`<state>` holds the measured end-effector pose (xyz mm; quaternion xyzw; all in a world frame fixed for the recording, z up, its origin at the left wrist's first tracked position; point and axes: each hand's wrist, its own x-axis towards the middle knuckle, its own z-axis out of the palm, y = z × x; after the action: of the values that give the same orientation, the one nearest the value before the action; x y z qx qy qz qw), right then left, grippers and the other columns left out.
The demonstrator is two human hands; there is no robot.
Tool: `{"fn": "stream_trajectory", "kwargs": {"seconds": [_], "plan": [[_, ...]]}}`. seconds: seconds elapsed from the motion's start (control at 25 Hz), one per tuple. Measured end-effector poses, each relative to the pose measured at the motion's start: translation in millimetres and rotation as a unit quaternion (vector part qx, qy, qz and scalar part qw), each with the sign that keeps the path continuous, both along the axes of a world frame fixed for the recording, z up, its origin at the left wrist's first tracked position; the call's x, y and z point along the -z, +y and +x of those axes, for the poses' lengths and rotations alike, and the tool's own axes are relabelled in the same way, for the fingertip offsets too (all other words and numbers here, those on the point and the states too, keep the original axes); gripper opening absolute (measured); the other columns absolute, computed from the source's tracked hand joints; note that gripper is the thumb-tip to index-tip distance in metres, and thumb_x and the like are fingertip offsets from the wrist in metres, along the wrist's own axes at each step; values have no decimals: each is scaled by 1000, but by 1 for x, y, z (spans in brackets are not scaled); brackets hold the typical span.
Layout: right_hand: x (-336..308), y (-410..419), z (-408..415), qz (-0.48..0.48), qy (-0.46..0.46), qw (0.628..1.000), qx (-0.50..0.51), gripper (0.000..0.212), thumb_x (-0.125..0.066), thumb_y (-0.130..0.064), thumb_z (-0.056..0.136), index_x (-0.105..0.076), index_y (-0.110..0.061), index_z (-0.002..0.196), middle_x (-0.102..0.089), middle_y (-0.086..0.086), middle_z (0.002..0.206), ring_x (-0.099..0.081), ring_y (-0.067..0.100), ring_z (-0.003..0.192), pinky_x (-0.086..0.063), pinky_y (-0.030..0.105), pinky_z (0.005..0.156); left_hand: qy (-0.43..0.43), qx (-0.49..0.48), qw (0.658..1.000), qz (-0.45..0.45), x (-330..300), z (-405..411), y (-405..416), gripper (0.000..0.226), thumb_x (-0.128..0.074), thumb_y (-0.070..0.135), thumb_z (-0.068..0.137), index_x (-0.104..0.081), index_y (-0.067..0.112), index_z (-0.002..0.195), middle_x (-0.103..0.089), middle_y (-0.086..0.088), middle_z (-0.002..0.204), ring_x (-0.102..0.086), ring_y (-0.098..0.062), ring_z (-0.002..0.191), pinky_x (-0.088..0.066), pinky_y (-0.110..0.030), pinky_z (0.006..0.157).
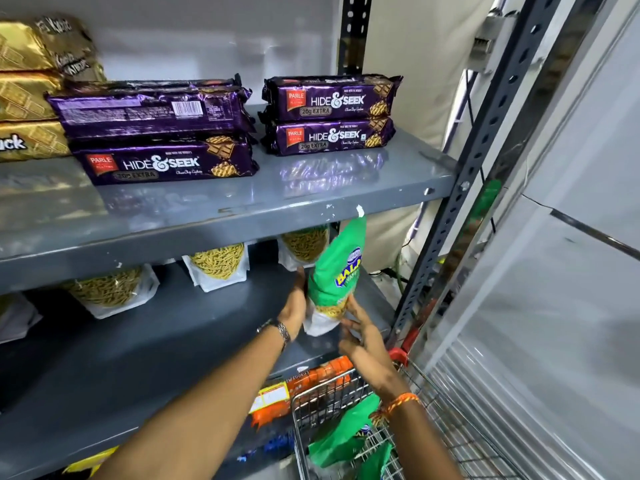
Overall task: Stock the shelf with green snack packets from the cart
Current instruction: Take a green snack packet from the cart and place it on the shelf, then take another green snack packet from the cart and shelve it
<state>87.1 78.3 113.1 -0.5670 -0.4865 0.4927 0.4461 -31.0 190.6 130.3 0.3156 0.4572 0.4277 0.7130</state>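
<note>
A green snack packet (337,271) stands tilted at the right end of the middle grey shelf (145,344), its top just under the upper shelf's edge. My left hand (294,306) holds its left side and my right hand (360,334) grips its white bottom from the right. Three like packets (218,263) stand in a row at the back of that shelf, their tops hidden by the upper shelf. More green packets (346,434) lie in the wire cart (408,427) at the lower right.
The upper shelf (242,209) carries purple biscuit packs (162,164) and gold packs (24,98) at the left. Orange packs (304,382) lie on a lower shelf beside the cart. A slotted steel upright (460,202) bounds the shelf on the right, with a glass door beyond.
</note>
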Motion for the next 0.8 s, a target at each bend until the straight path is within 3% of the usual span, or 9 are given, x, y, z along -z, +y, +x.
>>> {"fn": "stream_trajectory", "kwargs": {"seconds": [0.08,0.16,0.24,0.32,0.4,0.48,0.6,0.68,0.8], "plan": [[-7,-2,7,-14,-10,1000,-15,90,-52,12,77,-27,-21,157,-42,-1,156,-45,11,140,-44,19,106,-15,-10,1000,7,-9,-4,6,50,-24,32,109,-67,7,107,-64,-16,123,-77,-12,83,-56,-13,65],[-10,-5,26,-1,-44,998,-45,83,-52,17,78,-36,-16,153,-41,-2,156,-44,5,140,-40,22,113,-9,-41,999,25,-16,-15,6,46,-26,31,108,-64,8,120,-58,-18,140,-69,-15,107,-53,-23,92],[1,-19,56,-21,-91,994,-65,73,-54,19,75,-50,-11,141,-51,5,148,-52,8,134,-43,27,114,107,-114,986,53,-7,-25,-12,39,-40,21,104,-59,2,131,-58,-22,142,-58,-24,113,-44,-41,110],[20,-43,85,-48,-174,976,-125,64,-55,15,70,-61,-14,127,-62,9,137,-58,22,130,-49,30,109,285,-191,931,124,18,-34,-68,35,-51,20,93,-62,1,120,-72,-16,113,-63,-18,97,-50,-37,98],[48,-67,99,-94,-314,923,-203,64,-55,12,69,-65,-20,123,-63,0,134,-59,19,126,-50,25,105,408,-65,885,215,37,-27,-146,41,-51,37,82,-59,10,112,-67,12,85,-63,-3,75,-51,-20,70],[75,-87,100,-114,-396,872,-265,64,-59,12,71,-65,-19,127,-58,-7,137,-53,10,126,-43,12,105,542,189,782,244,62,-8,-214,43,-51,53,78,-53,19,104,-66,9,73,-64,-15,66,-45,-23,56],[107,-111,88,-148,-417,845,-301,50,-65,4,80,-66,-13,127,-62,10,137,-56,23,129,-45,30,110,651,413,586,250,97,20,-269,48,-61,56,76,-67,11,93,-73,-7,90,-70,-30,84,-52,-32,73],[122,-120,84,-142,-423,854,-269,30,-68,-1,85,-74,-10,113,-72,14,122,-66,25,115,-50,35,104,667,462,516,274,111,28,-278,33,-67,36,80,-70,10,102,-72,-11,105,-69,-32,98,-52,-36,81],[125,-134,87,-186,-409,870,-203,20,-57,0,94,-73,3,105,-70,29,115,-68,26,98,-55,36,95,667,498,478,279,116,27,-278,26,-66,19,84,-68,9,108,-71,-12,113,-68,-32,105,-52,-39,82]]}}
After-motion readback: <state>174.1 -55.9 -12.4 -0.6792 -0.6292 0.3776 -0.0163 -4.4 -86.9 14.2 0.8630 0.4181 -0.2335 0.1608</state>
